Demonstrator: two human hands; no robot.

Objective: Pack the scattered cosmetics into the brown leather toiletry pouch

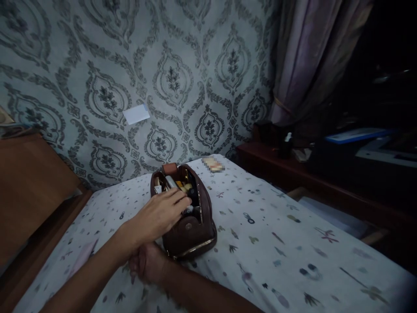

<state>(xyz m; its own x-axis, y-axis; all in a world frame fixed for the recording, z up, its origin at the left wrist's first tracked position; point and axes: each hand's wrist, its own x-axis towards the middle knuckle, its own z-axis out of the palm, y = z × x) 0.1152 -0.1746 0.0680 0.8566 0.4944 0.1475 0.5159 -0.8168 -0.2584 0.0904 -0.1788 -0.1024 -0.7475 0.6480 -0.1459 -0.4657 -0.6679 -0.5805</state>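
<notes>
A brown zip-up bag lies on the bed with its top unzipped. Small items fill it, among them a silvery tube, something yellow and dark objects. My left hand reaches across the opening, fingers loosely bent and slightly apart over the contents; its thumb is hidden. A small whitish item shows just below its fingertips. Crossed under my left wrist, my right hand is near the bag's lower left side. Its fingers are curled and a little blurred, and whatever they may hold cannot be made out.
A white sheet with small printed motifs covers the bed. A flat blurred-out item lies near its far end. Brown wooden furniture stands at left. A dark red ledge with objects runs along the right, below a curtain.
</notes>
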